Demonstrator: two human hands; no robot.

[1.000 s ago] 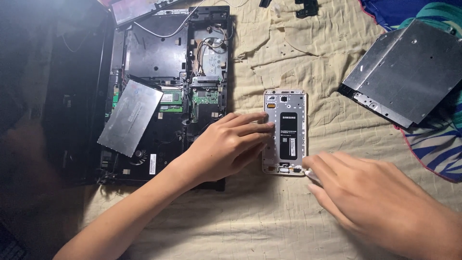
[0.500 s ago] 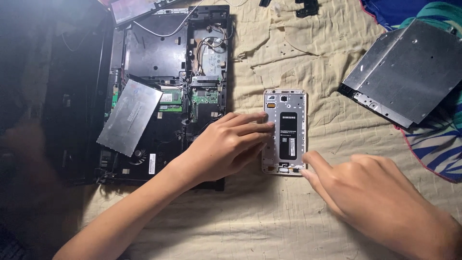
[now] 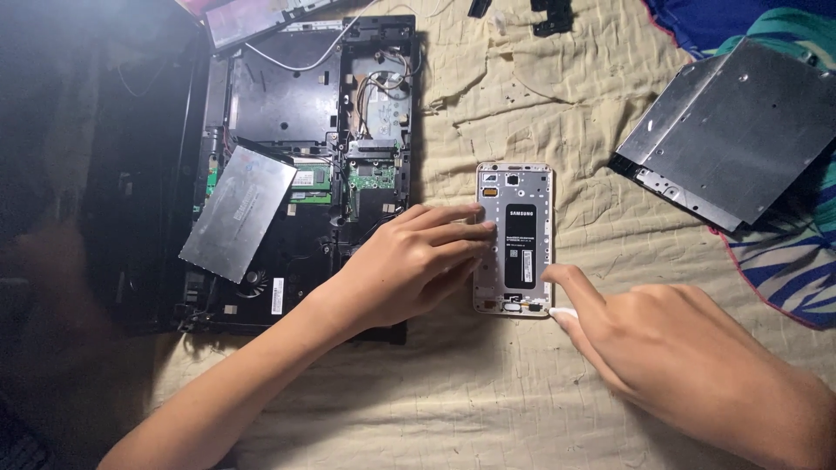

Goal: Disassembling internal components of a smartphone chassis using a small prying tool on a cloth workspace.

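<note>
Your left hand (image 3: 409,265) is pressing flat, fingers together, on the opened silver phone with its black battery (image 3: 514,237) — lying on the beige cloth (image 3: 488,392); your right hand (image 3: 688,361) is pinching a small white tool (image 3: 562,313) at its lower corner.

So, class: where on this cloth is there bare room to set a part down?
Bare cloth lies below both hands. A smaller patch sits between the opened laptop and the metal drive. It is crowded around the phone, with the left hand and right hand on it.
</note>
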